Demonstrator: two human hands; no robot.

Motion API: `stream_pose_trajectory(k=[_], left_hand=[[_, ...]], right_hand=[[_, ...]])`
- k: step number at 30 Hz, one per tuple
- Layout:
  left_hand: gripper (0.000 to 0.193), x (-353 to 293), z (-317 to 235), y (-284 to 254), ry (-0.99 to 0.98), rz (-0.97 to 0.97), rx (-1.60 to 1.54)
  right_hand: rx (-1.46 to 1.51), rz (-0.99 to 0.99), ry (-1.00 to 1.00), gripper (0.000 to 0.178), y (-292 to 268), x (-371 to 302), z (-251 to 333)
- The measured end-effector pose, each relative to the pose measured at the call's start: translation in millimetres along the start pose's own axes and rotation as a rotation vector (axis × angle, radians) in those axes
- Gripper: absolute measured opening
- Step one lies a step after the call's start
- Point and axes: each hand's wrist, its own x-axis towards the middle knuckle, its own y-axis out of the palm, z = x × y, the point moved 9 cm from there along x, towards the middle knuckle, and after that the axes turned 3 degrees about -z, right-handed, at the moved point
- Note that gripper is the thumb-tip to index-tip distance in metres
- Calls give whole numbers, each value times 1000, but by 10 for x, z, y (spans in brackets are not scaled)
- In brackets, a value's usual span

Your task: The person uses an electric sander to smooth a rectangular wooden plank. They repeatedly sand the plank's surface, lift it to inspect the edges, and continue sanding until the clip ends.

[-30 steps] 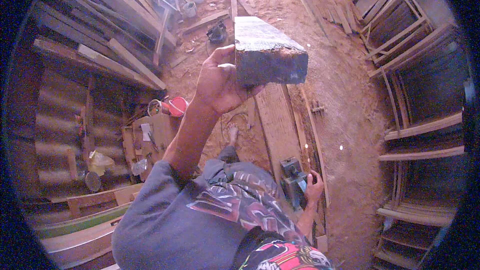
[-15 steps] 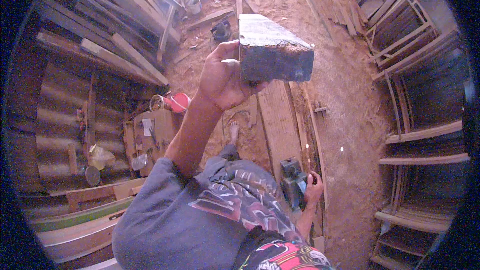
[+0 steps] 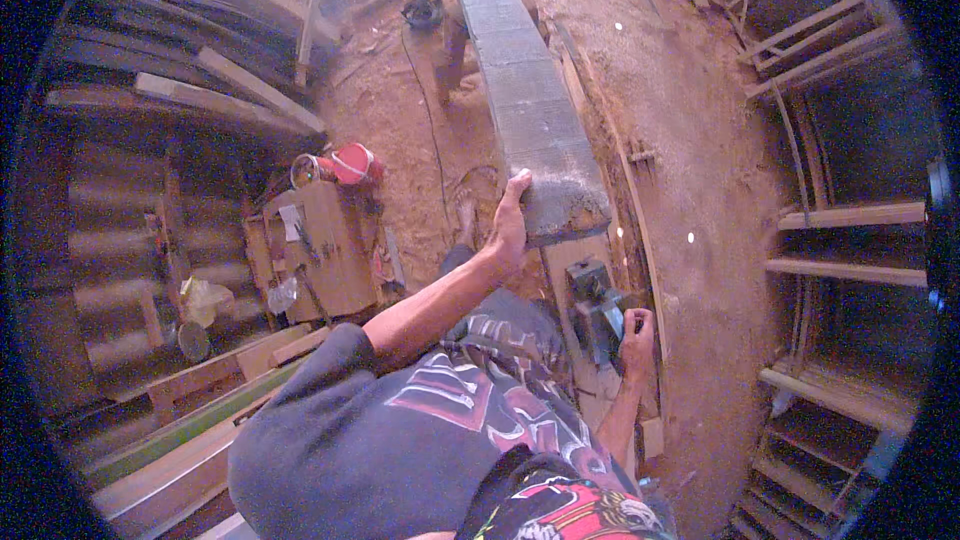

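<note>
Dusty floor (image 3: 715, 310): spread beneath; red bucket (image 3: 362, 166), contents indistinct; shirt (image 3: 345, 415) bore lettering; grey plank (image 3: 532, 80) extended above a board (image 3: 592, 252); left hand (image 3: 508, 226) gripped near end, thumb on top, other fingers hidden; right hand (image 3: 637, 338), fingers curled, was at power tool (image 3: 595, 312), hold unclear

The left forearm (image 3: 435, 297) slants up and rightward from the lower left of the frame, bare from about the elbow. Its wrist (image 3: 492, 258) leads into the left grip (image 3: 511, 223) near the centre, thumb (image 3: 519, 182) uppermost and pointing toward the top, the other fingers hidden underneath. The right forearm (image 3: 622, 415) rises steeply from the lower edge to the right grip (image 3: 637, 340), right of centre, fingers curled, their exact hold unclear. A bare foot (image 3: 466, 208) shows left of centre.
</note>
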Motion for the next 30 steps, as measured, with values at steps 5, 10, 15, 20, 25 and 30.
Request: stream_pose_trajectory(k=[5, 10, 15, 20, 25, 30], left_hand=[[82, 797, 652, -714, 149, -134, 290], [95, 1030, 644, -1172, 266, -348, 1336], [86, 759, 574, -1475, 261, -374, 1350], [65, 679, 546, -1333, 194, -251, 1354], [67, 1071, 616, -1162, 197, -250, 1201], [84, 1512, 1073, -1014, 135, -282, 1015]], right_hand=[[-37, 192, 6, 70, 193, 69, -333], [-90, 192, 65, 73, -46, 64, -293], [-79, 44, -63, 57, -403, -117, 347], [16, 23, 13, 44, -447, -70, 711], [24, -33, 30, 44, -428, 109, 732], [12, -80, -28, 57, -583, 122, 595]])
